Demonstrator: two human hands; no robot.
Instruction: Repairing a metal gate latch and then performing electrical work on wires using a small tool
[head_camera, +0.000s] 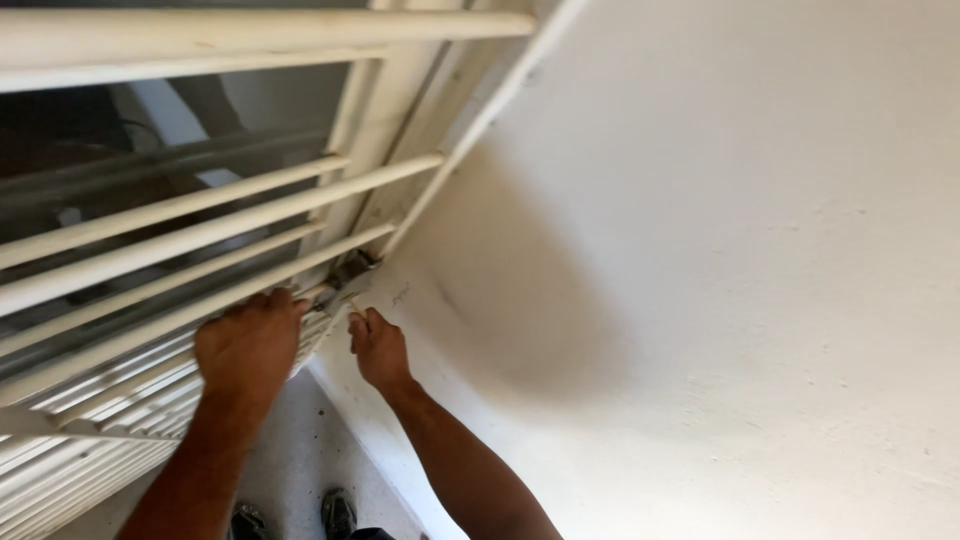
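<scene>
Two forearms rise from the lower edge of the frame, both cut off below the elbow, and between them at the bottom centre we see the dark shoes (338, 514), only partly in view, on a pale speckled floor (290, 470). Our left hand (250, 343), left of centre, lies knuckles-up on the white metal grille (180, 235); its fingers curl over one of the lower bars, so the grasp is closed on the grille, though the fingertips are hidden behind the bar. Our right hand (378, 348), just right of it, is turned toward the corner where grille meets wall. Its fingers are drawn together and appear to pinch a thin pale object (335, 293) that points up toward a small grey metal fitting (352, 267) at the grille's edge; we cannot tell what the object is, nor whether the pinch truly holds it. The fitting is blurred and partly covered by the bars. Farther up, the grille's bars sweep across the left half of the frame and run out of view at the left and upper edges; behind them the dark window glass (150, 130) shows only vague shapes. A white plastered wall (720, 250) fills the right half, with a soft shadow beside the hands.
</scene>
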